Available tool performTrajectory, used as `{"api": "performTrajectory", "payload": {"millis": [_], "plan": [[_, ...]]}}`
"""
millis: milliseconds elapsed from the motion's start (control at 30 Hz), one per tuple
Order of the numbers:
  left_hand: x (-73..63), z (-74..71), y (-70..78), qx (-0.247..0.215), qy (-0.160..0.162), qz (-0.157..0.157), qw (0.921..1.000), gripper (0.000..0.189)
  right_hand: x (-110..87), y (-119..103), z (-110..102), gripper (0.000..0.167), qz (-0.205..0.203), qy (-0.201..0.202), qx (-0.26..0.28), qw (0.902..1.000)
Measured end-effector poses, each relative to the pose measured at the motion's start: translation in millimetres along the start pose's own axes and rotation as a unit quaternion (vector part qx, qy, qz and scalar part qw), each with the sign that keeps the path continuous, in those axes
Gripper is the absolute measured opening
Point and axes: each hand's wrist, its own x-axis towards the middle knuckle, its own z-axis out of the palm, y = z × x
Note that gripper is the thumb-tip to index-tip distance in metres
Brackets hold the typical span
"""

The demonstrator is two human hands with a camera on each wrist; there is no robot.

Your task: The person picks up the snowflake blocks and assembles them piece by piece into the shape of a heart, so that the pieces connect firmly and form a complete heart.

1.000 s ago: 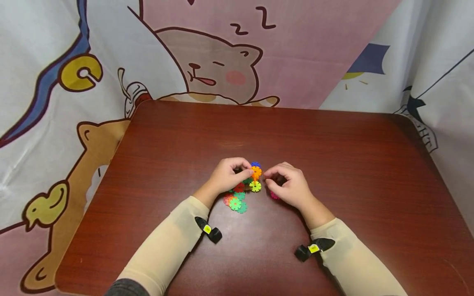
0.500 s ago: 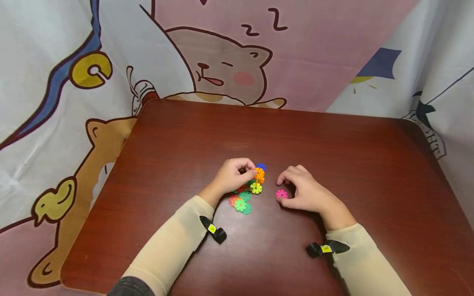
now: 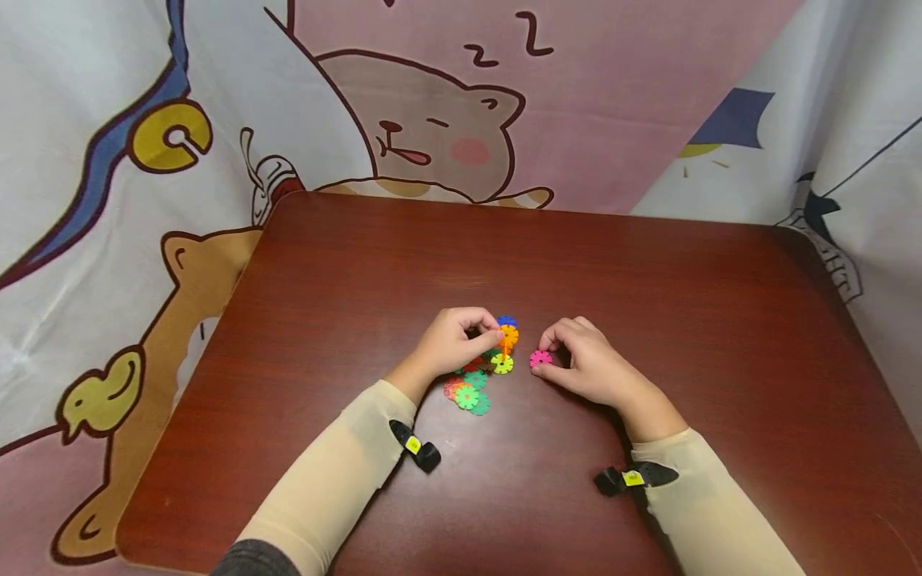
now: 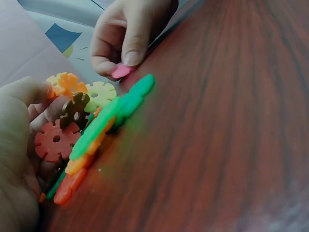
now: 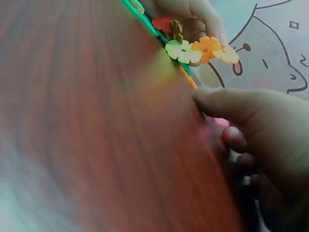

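My left hand [image 3: 457, 340] pinches an orange notched plastic disc [image 3: 509, 334] between thumb and fingers. It is joined to other such discs, among them a yellow-green disc [image 3: 503, 365] below it. In the left wrist view, a brown disc [image 4: 75, 110] and a red disc [image 4: 57, 140] show close to the palm. My right hand [image 3: 587, 360] pinches a pink disc [image 3: 540, 359] by its edges, a short way right of the joined discs. In the right wrist view the thumb mostly hides the pink disc [image 5: 220, 122].
A blue disc [image 3: 507, 321] lies just beyond the orange one. Several loose discs, with a light green disc [image 3: 467, 397] on top, overlap on the brown wooden table [image 3: 684, 288] in front of my left hand. A printed curtain [image 3: 576, 104] hangs behind the table.
My right hand has drawn back to the right, spread around the pink disc, and now pinches it; the disc has shifted slightly away from me. My left hand keeps holding the joined discs.
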Motion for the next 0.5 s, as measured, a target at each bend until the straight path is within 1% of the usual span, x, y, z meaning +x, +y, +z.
{"api": "performTrajectory", "payload": {"millis": [133, 200, 367, 433, 500], "plan": [[0.3, 0.0, -0.2, 0.013, -0.007, -0.004, 0.9999, 0.006, 0.4, 0.2, 7.5, 0.033, 0.014, 0.053, 0.023, 0.9983], [0.3, -0.1, 0.3, 0.018, -0.009, -0.005, 0.9998, 0.006, 1.0, 0.4, 10.9, 0.031, 0.008, 0.089, 0.041, 0.9951], [0.4, 0.2, 1.6, 0.021, -0.008, -0.003, 0.9997, 0.008, 2.0, -1.4, 16.6, 0.029, -0.023, 0.176, 0.086, 0.9803], [0.5, 0.2, 2.1, 0.018, -0.007, -0.003, 0.9998, 0.009, 2.9, -4.5, 18.8, 0.027, -0.032, 0.193, 0.102, 0.9754], [0.6, 0.0, 2.8, 0.015, -0.007, -0.004, 0.9998, 0.009, 4.5, -8.3, 21.5, 0.026, -0.040, 0.199, 0.121, 0.9717]]}}
